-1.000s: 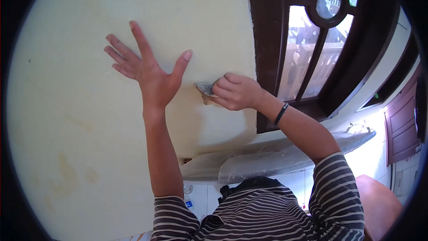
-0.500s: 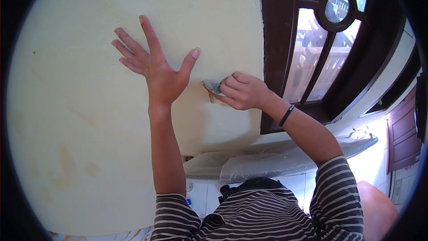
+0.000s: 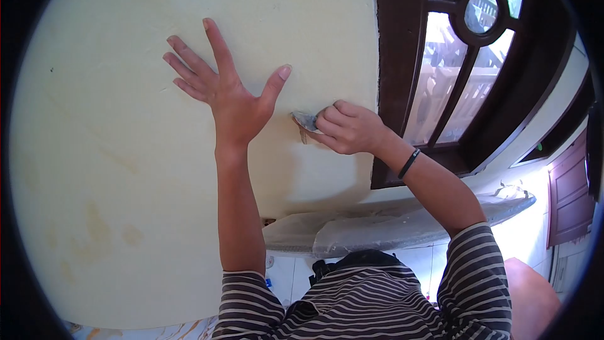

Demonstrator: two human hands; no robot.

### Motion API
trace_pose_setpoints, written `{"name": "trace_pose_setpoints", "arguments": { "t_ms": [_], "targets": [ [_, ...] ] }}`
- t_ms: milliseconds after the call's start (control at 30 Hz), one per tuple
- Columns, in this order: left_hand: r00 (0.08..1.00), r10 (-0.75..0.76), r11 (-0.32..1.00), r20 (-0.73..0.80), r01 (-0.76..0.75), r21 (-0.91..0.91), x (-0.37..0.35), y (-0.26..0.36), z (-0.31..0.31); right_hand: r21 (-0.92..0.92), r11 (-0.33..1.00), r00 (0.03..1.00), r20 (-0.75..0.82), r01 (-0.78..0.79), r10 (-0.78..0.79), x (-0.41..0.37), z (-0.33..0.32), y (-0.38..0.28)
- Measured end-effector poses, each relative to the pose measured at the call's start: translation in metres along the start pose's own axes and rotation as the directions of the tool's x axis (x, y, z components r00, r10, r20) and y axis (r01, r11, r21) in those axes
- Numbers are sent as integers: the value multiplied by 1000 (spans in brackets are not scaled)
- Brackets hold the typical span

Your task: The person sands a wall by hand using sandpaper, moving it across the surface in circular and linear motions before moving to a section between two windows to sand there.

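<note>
The left hand [image 3: 241,108] rests on the pale wall [image 3: 126,201], fingers spread; the right hand [image 3: 348,128] pinches a folded grey sheet [image 3: 306,121] between its fingers.

I am reading no word, brand, number or sign anywhere in view. Behind my right hand [image 3: 352,129], I am wearing a black band [image 3: 409,165] on my forearm [image 3: 437,192], and it is carrying a small pale mark at its upper end, too tiny and blurred for me to make out as letters or a logo. Beside my left sleeve [image 3: 248,299], a blue patch [image 3: 268,283] is showing, too small for me to tell whether it is bearing print.
</note>
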State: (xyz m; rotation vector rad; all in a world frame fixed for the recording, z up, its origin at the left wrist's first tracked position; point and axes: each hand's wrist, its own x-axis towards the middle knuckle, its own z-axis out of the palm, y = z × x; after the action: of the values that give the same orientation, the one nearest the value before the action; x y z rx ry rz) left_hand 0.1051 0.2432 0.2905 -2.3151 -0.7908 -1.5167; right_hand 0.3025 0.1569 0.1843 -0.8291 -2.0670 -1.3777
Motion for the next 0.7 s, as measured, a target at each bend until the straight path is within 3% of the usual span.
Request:
{"name": "trace_pose_setpoints", "arguments": {
  "t_ms": [700],
  "targets": [
    [1000, 7, 1000, -19, -7, 0, -1, -1, 1, -10, 1000, 1000, -6, -6, 6, 0, 1, -2]
  ]
}}
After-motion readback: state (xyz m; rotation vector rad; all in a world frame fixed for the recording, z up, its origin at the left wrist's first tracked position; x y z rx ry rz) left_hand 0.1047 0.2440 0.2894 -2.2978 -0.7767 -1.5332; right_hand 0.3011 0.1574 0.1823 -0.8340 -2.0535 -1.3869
